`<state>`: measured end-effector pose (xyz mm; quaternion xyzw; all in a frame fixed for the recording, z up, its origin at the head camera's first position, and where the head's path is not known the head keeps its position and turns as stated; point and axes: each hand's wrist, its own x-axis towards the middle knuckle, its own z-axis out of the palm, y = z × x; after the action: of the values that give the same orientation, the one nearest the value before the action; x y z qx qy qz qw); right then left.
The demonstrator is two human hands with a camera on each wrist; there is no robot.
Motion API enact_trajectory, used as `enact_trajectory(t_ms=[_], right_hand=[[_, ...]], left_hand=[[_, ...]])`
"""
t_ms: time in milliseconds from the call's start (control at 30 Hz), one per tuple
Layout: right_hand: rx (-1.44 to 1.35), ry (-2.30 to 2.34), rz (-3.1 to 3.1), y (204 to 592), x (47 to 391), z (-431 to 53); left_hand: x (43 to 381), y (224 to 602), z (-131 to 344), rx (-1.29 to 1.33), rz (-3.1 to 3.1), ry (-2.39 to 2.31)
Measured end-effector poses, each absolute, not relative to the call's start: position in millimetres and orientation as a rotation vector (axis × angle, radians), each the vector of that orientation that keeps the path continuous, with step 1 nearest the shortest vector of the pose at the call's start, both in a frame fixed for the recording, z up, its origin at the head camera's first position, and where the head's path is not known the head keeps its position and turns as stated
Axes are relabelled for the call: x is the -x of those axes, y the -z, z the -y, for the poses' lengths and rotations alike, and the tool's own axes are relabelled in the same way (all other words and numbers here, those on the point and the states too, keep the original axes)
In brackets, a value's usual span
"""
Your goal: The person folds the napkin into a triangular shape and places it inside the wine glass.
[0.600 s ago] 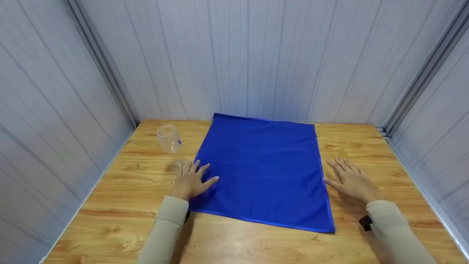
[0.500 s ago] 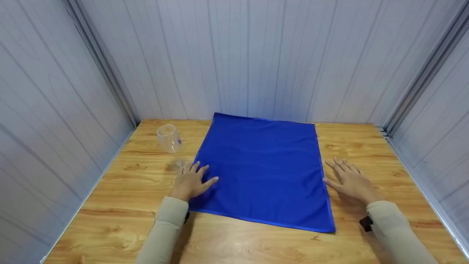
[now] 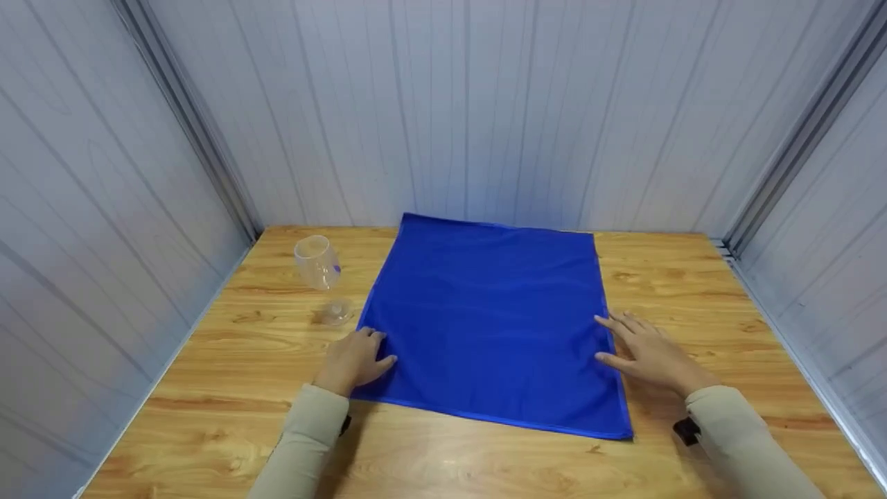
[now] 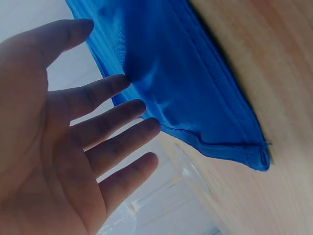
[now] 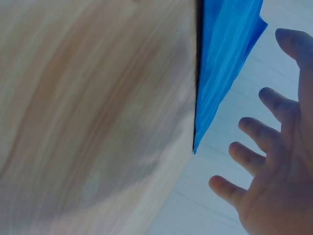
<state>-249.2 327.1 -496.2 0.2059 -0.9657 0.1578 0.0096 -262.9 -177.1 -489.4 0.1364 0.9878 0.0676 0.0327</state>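
A blue cloth (image 3: 485, 326) with a stitched hem lies spread on the wooden table. My left hand (image 3: 350, 360) is over the cloth's left edge; in the left wrist view its fingers (image 4: 117, 117) are spread and only slightly bent, with nothing gripped. At the opposite edge, my right hand (image 3: 648, 353) reaches its fingertips over the cloth's right hem. The right wrist view shows that hand's fingers (image 5: 259, 134) apart, loosely bent and holding nothing. A clear stemmed glass (image 3: 319, 263) stands upright beyond my left hand, left of the cloth.
Pale panelled walls (image 3: 464, 111) enclose the wooden table (image 3: 443, 450) at the back and on both sides. The cloth's far edge lies close to the back wall. The glass's round foot (image 3: 337, 312) rests near the cloth's left edge.
My left hand has drawn back slightly toward me, uncovering the glass's foot, and its fingers are more bent. My right hand has shifted left and slightly nearer, its fingertips now over the cloth's edge.
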Motion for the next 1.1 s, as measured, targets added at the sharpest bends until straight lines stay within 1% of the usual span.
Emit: enact_trajectory(t_ms=[300, 533, 700, 933, 1100], right_hand=[[-0.716, -0.459, 3.0, 496, 247, -320], [-0.764, -0.503, 3.007, 493, 242, -313], [-0.849, -0.616, 3.043, 489, 239, -311], [-1.066, -0.632, 2.989, 485, 235, -309], [-1.108, -0.647, 3.008, 483, 226, -307]], left_hand=[[259, 491, 176, -0.422, -3.032, -0.257], [258, 491, 177, -0.371, -2.984, -0.295], [257, 491, 179, -0.364, -2.964, -0.303], [255, 490, 182, -0.374, -2.958, -0.352], [256, 491, 181, -0.37, -2.943, -0.349]])
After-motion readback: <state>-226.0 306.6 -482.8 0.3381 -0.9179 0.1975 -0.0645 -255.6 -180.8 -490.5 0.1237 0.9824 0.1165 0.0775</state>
